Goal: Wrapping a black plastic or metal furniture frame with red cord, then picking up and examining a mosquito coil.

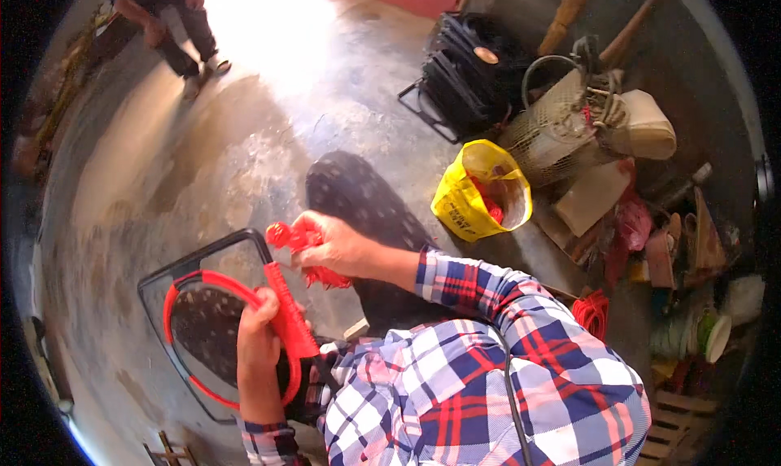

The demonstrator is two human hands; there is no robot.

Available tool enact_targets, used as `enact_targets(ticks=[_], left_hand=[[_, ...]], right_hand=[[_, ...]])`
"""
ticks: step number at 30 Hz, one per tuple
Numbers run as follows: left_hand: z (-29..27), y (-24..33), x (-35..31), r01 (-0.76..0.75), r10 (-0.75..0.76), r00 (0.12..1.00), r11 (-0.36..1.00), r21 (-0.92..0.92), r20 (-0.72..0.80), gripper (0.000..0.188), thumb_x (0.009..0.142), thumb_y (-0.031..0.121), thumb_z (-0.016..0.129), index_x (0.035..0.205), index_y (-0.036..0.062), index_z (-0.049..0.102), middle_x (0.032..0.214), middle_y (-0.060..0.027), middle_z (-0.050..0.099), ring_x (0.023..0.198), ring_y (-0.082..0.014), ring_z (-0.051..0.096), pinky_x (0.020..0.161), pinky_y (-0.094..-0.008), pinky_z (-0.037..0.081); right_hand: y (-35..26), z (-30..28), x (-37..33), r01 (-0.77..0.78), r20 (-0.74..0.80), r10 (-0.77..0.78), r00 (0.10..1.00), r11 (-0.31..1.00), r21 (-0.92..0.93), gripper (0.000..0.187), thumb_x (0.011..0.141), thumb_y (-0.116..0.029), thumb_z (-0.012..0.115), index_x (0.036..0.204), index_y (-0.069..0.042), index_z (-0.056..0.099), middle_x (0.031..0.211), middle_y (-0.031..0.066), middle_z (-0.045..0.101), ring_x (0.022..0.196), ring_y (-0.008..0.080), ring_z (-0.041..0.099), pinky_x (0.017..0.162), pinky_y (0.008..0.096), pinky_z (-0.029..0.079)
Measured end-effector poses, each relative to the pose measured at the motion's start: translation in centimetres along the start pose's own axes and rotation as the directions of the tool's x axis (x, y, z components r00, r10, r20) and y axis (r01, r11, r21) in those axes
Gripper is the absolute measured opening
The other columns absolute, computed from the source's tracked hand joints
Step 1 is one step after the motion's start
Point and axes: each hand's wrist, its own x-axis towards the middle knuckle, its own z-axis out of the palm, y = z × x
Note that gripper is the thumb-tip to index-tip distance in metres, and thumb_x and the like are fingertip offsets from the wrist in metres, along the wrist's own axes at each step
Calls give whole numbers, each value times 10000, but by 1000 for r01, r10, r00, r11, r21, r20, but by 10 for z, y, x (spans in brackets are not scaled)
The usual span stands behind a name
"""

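Head view: the left hand (257, 344) stands upright, wrist low, forearm rising from the lower edge. It is curled nearly closed on the right side of a black frame (199, 258), thumb on the near face, fingertips partly hidden behind. The right hand (346, 248) enters from the right with the forearm slanting up and left. Its fingers are closed on a red cord bundle (281, 236); 1 knobbed end projects left of the fingers and loose strands show below them.

The frame extends left of the left hand. A red cord loop (168, 315) spans the frame's opening beside that hand; its attachment cannot be determined. The bundle is above and right of the left hand, apart from it, and just right of the frame's upper right corner.

Materials, left to right: the floor (122, 328) is grey, stained and uneven. The frame is dark, smooth tube with rounded corners. Red wrapping (286, 315) covers its right side in dense, ridged turns. The plaid sleeve (468, 283) is soft and creased. The yellow bag (455, 210) is open-topped and crumpled, with red material inside. The mesh basket (533, 136) is of crossed wire.
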Motion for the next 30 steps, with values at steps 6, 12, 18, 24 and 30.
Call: enact_targets(ticks=[6, 12, 18, 24, 30], left_hand=[[4, 0, 24, -119, 120, 993, 990, -75, 11, 435, 960, 257, 577, 1338, 68, 473, 1126, -127, 631, 843, -205, 656, 543, -470, 611], [-3, -1, 25, -97, 100, 995, 964, -248, -1, 353, 972, 244, 604, 1249, 29, 566, 1066, -158, 680, 871, -213, 685, 759, -310, 574], [1, -7, 30, -146, 142, 989, 957, -251, -33, 305, 977, 180, 601, 1243, 34, 575, 1042, -134, 691, 904, -214, 695, 783, -325, 578], [4, -11, 26, -179, 162, 983, 947, -265, -85, 320, 980, 155, 595, 1273, 34, 550, 1088, -119, 686, 951, -221, 694, 817, -327, 571], [5, -11, 25, -140, 126, 990, 954, -267, -70, 265, 987, 172, 587, 1219, 45, 569, 1091, -114, 686, 967, -215, 689, 820, -326, 565]], right_hand=[[-8, -7, -6, 88, -154, -39, 987, 940, 328, 351, 852, -76, 563, 1197, -12, 540, 899, 91, 640, 797, 174, 637, 735, 320, 536], [0, -8, -1, -4, -97, 44, 994, 925, 379, 357, 887, -99, 663, 1218, -26, 550, 998, 88, 677, 799, 156, 648, 777, 302, 531], [-1, 8, 4, -70, 3, 72, 997, 965, 253, 331, 892, -52, 693, 1193, -28, 560, 1035, 54, 659, 831, 139, 652, 786, 307, 544], [-3, 12, 3, -86, 8, 87, 996, 967, 238, 300, 875, -31, 703, 1151, -30, 586, 969, 15, 627, 863, 116, 634, 774, 295, 554], [-3, 8, 5, -55, -24, 61, 998, 978, 201, 303, 874, -16, 690, 1161, -40, 593, 958, -2, 618, 862, 105, 617, 769, 288, 548]])
